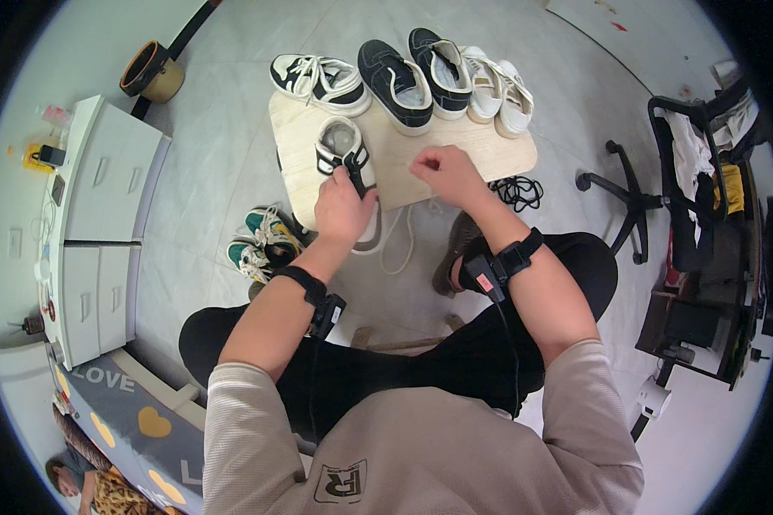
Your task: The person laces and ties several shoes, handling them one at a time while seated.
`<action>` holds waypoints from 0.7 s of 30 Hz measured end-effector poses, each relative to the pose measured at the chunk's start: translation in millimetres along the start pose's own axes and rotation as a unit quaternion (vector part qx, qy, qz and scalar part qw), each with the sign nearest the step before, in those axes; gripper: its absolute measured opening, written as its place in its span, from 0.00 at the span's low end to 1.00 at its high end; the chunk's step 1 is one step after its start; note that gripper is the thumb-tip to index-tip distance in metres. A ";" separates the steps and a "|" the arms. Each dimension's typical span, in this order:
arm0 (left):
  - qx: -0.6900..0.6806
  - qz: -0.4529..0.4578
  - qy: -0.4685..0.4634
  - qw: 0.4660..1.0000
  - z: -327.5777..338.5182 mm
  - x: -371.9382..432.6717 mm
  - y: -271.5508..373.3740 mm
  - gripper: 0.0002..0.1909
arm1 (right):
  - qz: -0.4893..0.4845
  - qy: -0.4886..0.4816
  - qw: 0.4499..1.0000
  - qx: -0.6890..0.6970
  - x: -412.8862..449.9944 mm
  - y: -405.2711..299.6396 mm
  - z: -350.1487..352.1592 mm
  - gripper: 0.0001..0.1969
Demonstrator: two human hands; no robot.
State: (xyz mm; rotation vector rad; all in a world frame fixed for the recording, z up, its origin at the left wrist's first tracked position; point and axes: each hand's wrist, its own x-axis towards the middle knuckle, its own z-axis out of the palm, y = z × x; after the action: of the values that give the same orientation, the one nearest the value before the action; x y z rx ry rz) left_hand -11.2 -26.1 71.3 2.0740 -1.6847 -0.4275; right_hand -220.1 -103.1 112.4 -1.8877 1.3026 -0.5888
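Note:
A black-and-white sneaker (341, 143) stands on a small wooden table (303, 174), its heel end pointing away from me. My left hand (343, 205) grips it over the front part, hiding much of the toe and lacing. A pale shoelace (396, 257) hangs in a loop below the table's near edge, just right of that hand. Over the table's middle is my right hand (448, 172), thumb and fingertips drawn together. Whether something thin sits between those fingertips cannot be made out. The matching sneaker (322, 80) lies at the table's far left corner, laced in white.
Black shoes (396, 84) and white shoes (515, 100) line the table's far edge. Green-and-white sneakers (264, 241) and a black cord bundle (518, 193) are on the floor. An office chair (634, 206) stands right, a white cabinet (103, 174) left. Someone lies on a bed (148, 393).

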 end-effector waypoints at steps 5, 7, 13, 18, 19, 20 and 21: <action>-0.059 -0.046 -0.051 0.996 -0.9 10.4 -8.6 0.29 | -0.032 -0.139 0.987 -0.080 -8.8 -0.3 2.2 0.13; -0.116 -0.064 -0.068 0.989 0.1 13.2 -10.2 0.23 | -0.021 -0.171 0.980 -0.095 -11.7 -4.6 2.1 0.12; -0.112 0.028 -0.041 0.992 -1.4 6.1 -9.0 0.09 | -0.024 -0.188 0.966 -0.173 -15.7 -16.7 1.6 0.18; -0.103 0.117 0.029 0.987 -8.1 -2.7 -19.3 0.06 | -0.019 -0.218 0.951 -0.218 -4.1 -30.9 -13.7 0.29; -0.099 0.112 0.031 0.988 -11.8 -2.8 -22.5 0.06 | -0.043 -0.202 0.953 -0.223 0.1 -33.3 -13.4 0.32; -0.099 0.120 0.033 0.987 -15.7 -2.7 -26.2 0.06 | -0.048 -0.205 0.952 -0.221 6.6 -36.0 -11.7 0.32; -0.100 0.128 0.033 0.986 -19.7 -3.2 -26.6 0.06 | -0.047 -0.205 0.958 -0.197 12.2 -45.4 -13.3 0.34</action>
State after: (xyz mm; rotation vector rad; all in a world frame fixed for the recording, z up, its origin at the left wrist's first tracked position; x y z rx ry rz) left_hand 20.2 -15.8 74.5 1.6846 -1.7612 -0.4204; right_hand -198.9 -109.7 155.9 -2.2527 1.1127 0.0348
